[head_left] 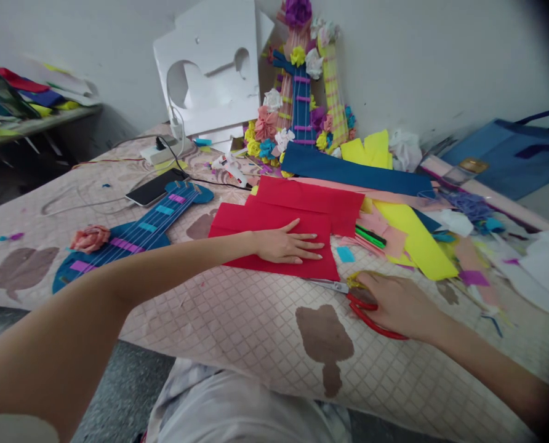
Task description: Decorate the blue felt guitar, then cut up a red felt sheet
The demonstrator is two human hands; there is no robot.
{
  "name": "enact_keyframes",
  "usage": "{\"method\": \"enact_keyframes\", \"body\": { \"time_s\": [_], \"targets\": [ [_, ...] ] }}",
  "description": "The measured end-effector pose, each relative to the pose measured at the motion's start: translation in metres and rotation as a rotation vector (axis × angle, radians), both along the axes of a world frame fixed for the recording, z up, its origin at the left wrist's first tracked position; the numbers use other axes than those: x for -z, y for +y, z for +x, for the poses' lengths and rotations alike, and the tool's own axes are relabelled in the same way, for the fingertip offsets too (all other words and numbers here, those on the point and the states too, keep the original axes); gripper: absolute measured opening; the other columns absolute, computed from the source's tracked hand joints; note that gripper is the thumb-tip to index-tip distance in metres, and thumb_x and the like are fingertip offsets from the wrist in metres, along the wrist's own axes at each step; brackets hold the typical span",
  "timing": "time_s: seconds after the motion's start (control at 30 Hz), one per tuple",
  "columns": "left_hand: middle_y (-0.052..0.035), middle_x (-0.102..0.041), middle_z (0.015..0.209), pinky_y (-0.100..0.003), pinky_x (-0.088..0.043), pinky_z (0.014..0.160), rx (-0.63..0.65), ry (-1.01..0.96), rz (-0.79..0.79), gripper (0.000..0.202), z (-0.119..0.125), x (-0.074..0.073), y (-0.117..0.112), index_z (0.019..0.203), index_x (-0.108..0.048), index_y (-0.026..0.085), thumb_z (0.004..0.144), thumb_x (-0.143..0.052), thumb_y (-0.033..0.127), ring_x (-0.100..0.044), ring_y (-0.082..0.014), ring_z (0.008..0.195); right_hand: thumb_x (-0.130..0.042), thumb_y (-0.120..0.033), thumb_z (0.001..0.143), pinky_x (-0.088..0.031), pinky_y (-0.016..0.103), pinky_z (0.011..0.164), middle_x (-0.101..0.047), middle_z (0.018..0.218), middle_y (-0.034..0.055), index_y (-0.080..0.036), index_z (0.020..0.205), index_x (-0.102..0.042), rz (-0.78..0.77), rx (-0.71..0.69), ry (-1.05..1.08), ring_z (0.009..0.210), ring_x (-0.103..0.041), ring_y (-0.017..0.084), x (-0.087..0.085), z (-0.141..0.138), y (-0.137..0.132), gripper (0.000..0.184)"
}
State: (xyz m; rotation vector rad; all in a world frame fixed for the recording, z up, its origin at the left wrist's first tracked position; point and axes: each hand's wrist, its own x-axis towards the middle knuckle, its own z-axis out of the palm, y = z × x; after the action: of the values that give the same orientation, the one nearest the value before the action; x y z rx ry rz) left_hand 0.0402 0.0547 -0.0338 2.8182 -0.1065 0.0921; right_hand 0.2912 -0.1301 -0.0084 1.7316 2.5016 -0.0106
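My left hand (286,245) lies flat with its fingers spread on a sheet of red paper (237,223). More red paper (302,194) lies partly under that sheet, farther back. In my right hand (392,301) is a pair of scissors (367,307) with red and yellow handles. Their blades point left, near the red sheet's front right corner; whether they touch it I cannot tell. A small blue paper piece (346,254) lies right of the sheet, and green and black pens (370,237) rest just behind it.
A blue paper guitar (140,234) with a pink flower lies at left, near a phone (157,187). A glue gun (231,169) and power strip (166,149) stand behind. Flower-decorated guitars (302,104) lean on the wall. Yellow paper (415,240) and scraps cover the right side.
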Motion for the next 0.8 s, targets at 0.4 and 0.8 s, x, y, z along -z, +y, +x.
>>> {"method": "enact_keyframes", "body": {
  "time_s": [0.4,0.8],
  "targets": [
    [0.0023,-0.027,0.154,-0.052,0.008,0.116,-0.005,-0.009,-0.022,0.048,0.0,0.004,0.001,0.143,-0.032,0.036,0.096,-0.033,0.038,-0.018,-0.0218,0.144,-0.053,-0.04,0.083,-0.037,0.029,0.054,-0.069,0.08,0.005,-0.022,0.093,-0.055,0.032,-0.048,-0.014,0.068,-0.066,0.023,0.007,0.003,0.001,0.021],
    [-0.0002,-0.026,0.154,-0.055,0.007,0.114,-0.041,-0.038,0.0,0.048,-0.011,-0.005,0.003,0.144,-0.033,0.033,0.096,-0.032,0.037,-0.015,-0.0243,0.145,-0.051,-0.04,0.085,-0.039,0.03,0.055,-0.071,0.086,0.0063,-0.022,0.097,-0.054,0.018,0.019,0.006,0.069,-0.066,0.023,-0.004,-0.013,0.0,0.022]
  ]
}}
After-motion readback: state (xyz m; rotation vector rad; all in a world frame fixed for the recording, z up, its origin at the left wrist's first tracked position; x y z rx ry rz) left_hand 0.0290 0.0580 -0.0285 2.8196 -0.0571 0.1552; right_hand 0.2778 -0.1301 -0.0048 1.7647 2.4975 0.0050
